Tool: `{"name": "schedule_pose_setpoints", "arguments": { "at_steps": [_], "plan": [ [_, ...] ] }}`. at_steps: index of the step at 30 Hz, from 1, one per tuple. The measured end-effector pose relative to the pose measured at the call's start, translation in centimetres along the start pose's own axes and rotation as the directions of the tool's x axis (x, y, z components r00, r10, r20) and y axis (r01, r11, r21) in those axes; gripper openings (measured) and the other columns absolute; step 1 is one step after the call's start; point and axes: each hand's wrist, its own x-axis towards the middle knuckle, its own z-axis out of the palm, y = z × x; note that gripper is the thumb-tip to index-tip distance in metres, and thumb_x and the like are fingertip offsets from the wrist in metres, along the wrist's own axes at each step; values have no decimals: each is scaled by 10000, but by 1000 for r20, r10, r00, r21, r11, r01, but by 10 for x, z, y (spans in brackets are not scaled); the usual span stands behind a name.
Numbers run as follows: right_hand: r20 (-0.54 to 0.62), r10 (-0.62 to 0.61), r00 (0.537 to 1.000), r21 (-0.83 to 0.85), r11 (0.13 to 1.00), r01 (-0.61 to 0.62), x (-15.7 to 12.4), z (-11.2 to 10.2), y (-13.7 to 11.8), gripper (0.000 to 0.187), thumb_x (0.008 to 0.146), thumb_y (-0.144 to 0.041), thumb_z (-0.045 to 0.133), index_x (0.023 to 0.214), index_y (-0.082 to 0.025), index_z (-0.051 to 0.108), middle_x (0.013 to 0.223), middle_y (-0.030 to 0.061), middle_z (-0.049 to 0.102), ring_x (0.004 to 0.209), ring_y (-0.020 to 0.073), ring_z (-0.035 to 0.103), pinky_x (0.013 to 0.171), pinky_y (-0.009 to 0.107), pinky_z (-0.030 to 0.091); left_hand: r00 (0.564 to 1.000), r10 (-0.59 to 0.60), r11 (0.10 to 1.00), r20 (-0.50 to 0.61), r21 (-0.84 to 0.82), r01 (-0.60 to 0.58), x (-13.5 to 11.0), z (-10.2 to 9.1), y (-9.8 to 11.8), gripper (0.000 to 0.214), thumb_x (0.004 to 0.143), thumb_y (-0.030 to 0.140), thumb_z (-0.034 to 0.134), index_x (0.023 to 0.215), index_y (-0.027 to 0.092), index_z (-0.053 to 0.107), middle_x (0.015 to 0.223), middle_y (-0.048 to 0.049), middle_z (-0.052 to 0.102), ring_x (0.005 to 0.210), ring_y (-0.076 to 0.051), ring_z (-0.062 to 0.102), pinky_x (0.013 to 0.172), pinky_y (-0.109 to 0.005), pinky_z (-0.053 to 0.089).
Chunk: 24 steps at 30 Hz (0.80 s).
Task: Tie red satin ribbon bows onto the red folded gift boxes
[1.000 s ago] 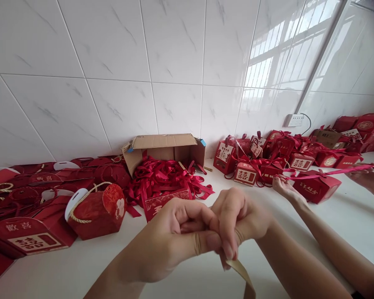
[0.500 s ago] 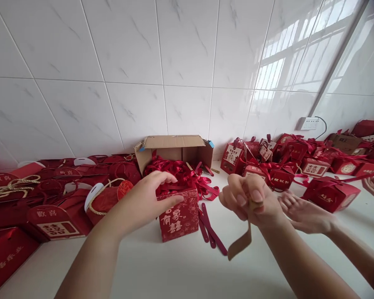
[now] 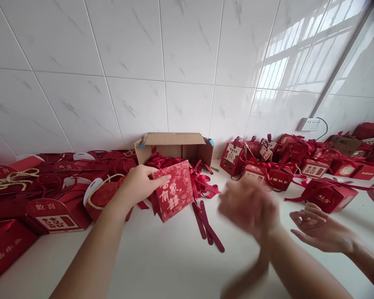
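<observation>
My left hand grips a red gift box by its upper left edge, thumb on the front face. The box is tilted and carries pale Chinese characters. My right hand is smeared by motion and closed, with a tan strip hanging from it, also blurred. Between my hands, several dark red strips with rounded ends lie on the white table. Behind the gift box, a heap of red ribbons spills from a cardboard box.
Red gift boxes with rope handles crowd the left side. More ribboned red boxes stand at the right. Another person's hand is beside my right arm. A tiled wall with a power socket rises behind.
My left hand has closed on the gift box, which is now raised and tilted. My right hand has turned and blurred, the tan strip swinging lower. The other person's hand has moved right.
</observation>
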Motion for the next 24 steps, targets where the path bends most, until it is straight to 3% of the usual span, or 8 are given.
{"name": "schedule_pose_setpoints", "arguments": {
  "at_steps": [3, 6, 8, 10, 12, 14, 18, 24],
  "plan": [
    [209, 14, 978, -77, 997, 3, -12, 28, -3, 292, 687, -565, 718, 688, -275, 685, 608, 1, 588, 561, 131, 556, 507, 230, 467, 982, 124, 977, -145, -154, -146, -10, -6, 11, 304, 704, 484, 650, 730, 183, 686, 574, -6, 643, 461, -145, 527, 400, -231, 361],
    [262, 2, 965, -109, 994, 27, -16, 40, -11, 158, 739, -423, 730, 727, -266, 713, 634, 12, 635, 590, 142, 604, 543, 238, 490, 936, 203, 908, -288, -302, -290, -20, -3, 26, 229, 753, 416, 638, 758, 190, 678, 654, -11, 640, 588, -159, 559, 502, -242, 423],
    [183, -52, 982, -207, 974, 90, -15, 37, -16, 46, 796, -287, 701, 816, -250, 721, 660, 22, 657, 599, 148, 615, 556, 256, 496, 896, 234, 867, -378, -336, -368, -26, 2, 34, 206, 801, 364, 599, 701, 188, 637, 661, -6, 599, 622, -149, 544, 557, -248, 436],
    [16, -162, 987, -348, 924, 157, -13, 29, -19, 88, 814, -202, 682, 886, -242, 712, 683, 25, 659, 615, 156, 613, 581, 288, 502, 859, 289, 842, -424, -314, -438, -32, 8, 40, 229, 839, 312, 562, 649, 186, 583, 662, 1, 561, 634, -137, 528, 595, -249, 441],
    [-132, -287, 949, -487, 852, 191, -11, 20, -17, 105, 800, -191, 697, 880, -259, 711, 706, 19, 641, 669, 167, 605, 648, 329, 506, 812, 380, 812, -442, -260, -522, -37, 16, 44, 202, 861, 266, 546, 677, 186, 570, 714, -2, 558, 681, -135, 536, 647, -252, 455],
    [-197, -374, 906, -619, 764, 181, -9, 14, -14, 81, 772, -214, 728, 823, -277, 725, 831, 36, 643, 822, 202, 605, 741, 375, 492, 735, 479, 755, -480, -201, -624, -42, 24, 47, 142, 864, 220, 552, 729, 184, 574, 777, -9, 561, 743, -135, 550, 701, -254, 463],
    [-214, -449, 868, -760, 635, 141, -5, 11, -8, 50, 742, -262, 757, 770, -302, 746, 1245, 40, 546, 1138, 289, 512, 872, 446, 440, 606, 624, 633, -494, -135, -762, -50, 38, 52, 103, 854, 122, 551, 770, 173, 582, 791, -10, 550, 766, -126, 555, 710, -250, 466],
    [-166, -485, 859, -769, 609, 195, -3, 9, -5, 103, 763, -252, 738, 818, -338, 752, 1248, 34, 563, 1231, 313, 448, 896, 488, 444, 488, 741, 528, -462, -48, -848, -56, 40, 55, 142, 843, 89, 535, 884, 166, 646, 759, -25, 584, 738, -145, 569, 647, -259, 485]
  ]
}}
